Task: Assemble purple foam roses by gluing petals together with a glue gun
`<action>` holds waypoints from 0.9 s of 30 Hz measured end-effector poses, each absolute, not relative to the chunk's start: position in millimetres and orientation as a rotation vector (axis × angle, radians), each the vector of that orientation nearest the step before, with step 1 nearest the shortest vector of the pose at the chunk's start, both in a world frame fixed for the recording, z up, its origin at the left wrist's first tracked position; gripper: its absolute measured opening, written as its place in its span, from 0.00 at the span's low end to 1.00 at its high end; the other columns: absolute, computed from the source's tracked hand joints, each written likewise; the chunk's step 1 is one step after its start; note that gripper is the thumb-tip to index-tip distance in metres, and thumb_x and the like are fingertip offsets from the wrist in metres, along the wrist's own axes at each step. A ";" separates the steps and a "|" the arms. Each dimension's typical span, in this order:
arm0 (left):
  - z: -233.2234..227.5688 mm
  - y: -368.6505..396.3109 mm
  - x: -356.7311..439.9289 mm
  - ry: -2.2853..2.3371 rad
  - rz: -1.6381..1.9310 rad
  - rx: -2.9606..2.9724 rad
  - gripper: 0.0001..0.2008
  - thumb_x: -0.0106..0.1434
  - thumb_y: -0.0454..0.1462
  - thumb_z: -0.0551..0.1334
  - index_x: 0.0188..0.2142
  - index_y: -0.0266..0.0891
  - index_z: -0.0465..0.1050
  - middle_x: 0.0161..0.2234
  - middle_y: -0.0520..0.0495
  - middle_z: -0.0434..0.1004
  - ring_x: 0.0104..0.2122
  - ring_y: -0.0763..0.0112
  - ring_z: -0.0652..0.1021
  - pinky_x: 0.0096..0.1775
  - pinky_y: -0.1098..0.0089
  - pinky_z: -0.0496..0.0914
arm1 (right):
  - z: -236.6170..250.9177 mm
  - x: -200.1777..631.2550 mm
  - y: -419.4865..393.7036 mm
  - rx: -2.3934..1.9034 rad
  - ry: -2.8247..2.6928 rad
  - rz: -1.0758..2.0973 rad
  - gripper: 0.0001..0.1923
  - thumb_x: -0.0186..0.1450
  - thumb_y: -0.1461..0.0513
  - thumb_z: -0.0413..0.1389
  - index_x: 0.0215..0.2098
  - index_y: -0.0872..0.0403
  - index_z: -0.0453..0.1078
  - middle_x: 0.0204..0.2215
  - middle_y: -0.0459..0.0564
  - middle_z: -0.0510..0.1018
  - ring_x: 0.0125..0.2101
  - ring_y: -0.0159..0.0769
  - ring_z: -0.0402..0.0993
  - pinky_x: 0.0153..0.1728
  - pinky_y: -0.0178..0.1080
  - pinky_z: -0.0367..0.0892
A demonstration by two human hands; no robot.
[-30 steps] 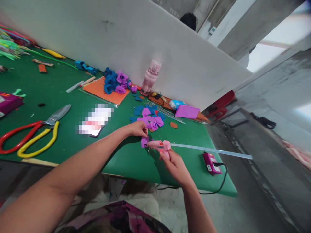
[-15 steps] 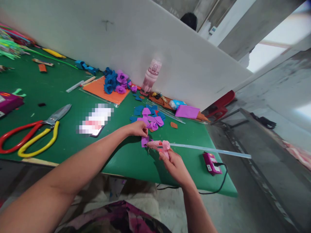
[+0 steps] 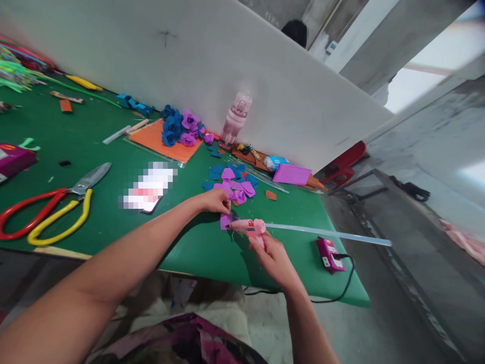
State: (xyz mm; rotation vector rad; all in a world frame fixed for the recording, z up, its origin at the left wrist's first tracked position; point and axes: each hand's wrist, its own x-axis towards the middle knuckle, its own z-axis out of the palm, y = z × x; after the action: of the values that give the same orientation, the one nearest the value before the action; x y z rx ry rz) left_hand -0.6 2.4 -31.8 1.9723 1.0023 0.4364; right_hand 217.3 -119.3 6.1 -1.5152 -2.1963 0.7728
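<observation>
My left hand [image 3: 217, 201] pinches the upper edge of a small purple paper piece [image 3: 226, 221] over the green table. In my right hand [image 3: 273, 254] is a pink hot glue gun [image 3: 246, 226], its nozzle pointing left and meeting the purple piece. A long clear glue stick [image 3: 329, 233] juts out of the gun's back end to the right. Just beyond my left hand lies a loose pile of purple petals [image 3: 248, 189] and blue petals [image 3: 216, 172]. Finished blue flowers [image 3: 172, 127] and purple flowers [image 3: 190, 120] rest on an orange sheet [image 3: 162, 141].
Red-and-yellow scissors [image 3: 81, 189] and a phone [image 3: 151, 189] lie to the left. A pink bottle [image 3: 235, 121] stands by the white partition [image 3: 182, 55]. A purple power socket box [image 3: 330, 255] with a black cable sits near the table's right edge. Wrapped purple paper [image 3: 292, 174] lies behind.
Almost nothing differs. The glue gun's nozzle stays at the purple piece, and both hands hold nearly the same place.
</observation>
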 end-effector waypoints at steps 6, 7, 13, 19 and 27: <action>-33.2 3.3 -0.9 1.008 0.426 1.965 0.05 0.48 0.34 0.62 0.22 0.33 0.75 0.18 0.52 0.73 0.22 0.76 0.69 0.25 0.76 0.58 | 6.1 220.1 -117.9 -1.498 -2.166 0.783 0.16 0.66 0.54 0.45 0.36 0.55 0.69 0.20 0.45 0.69 0.23 0.32 0.65 0.25 0.33 0.60; -33.5 3.5 -0.9 1.006 0.429 1.970 0.05 0.48 0.34 0.62 0.22 0.33 0.75 0.18 0.52 0.73 0.22 0.76 0.69 0.25 0.76 0.58 | 6.0 220.5 -117.6 -1.492 -2.164 0.782 0.16 0.66 0.54 0.45 0.36 0.55 0.69 0.20 0.45 0.69 0.23 0.32 0.65 0.25 0.32 0.60; -34.0 3.7 -0.9 0.986 0.456 1.983 0.04 0.48 0.34 0.62 0.21 0.34 0.74 0.17 0.53 0.72 0.21 0.77 0.70 0.25 0.77 0.58 | 6.8 222.0 -116.8 -1.500 -2.170 0.737 0.16 0.66 0.54 0.45 0.35 0.55 0.70 0.20 0.45 0.69 0.22 0.32 0.65 0.26 0.33 0.60; -30.4 1.6 -0.9 1.002 0.431 1.960 0.04 0.48 0.34 0.62 0.22 0.34 0.75 0.18 0.53 0.72 0.22 0.77 0.69 0.26 0.77 0.59 | 8.6 222.8 -117.1 -1.504 -2.146 0.759 0.16 0.66 0.54 0.45 0.38 0.55 0.69 0.20 0.45 0.70 0.23 0.33 0.66 0.25 0.33 0.61; -27.2 1.2 -0.3 1.013 0.400 1.983 0.05 0.49 0.34 0.62 0.23 0.33 0.75 0.19 0.52 0.72 0.22 0.76 0.69 0.27 0.76 0.59 | 10.9 225.1 -118.1 -1.524 -2.135 0.718 0.16 0.66 0.54 0.46 0.31 0.55 0.69 0.24 0.48 0.72 0.26 0.34 0.67 0.27 0.33 0.61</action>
State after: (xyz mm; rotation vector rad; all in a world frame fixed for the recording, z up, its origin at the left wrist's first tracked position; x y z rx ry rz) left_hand -0.3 1.2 -27.2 1.9833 1.0130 0.4002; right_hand 225.1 -118.1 10.9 -1.5236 -2.1347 0.7183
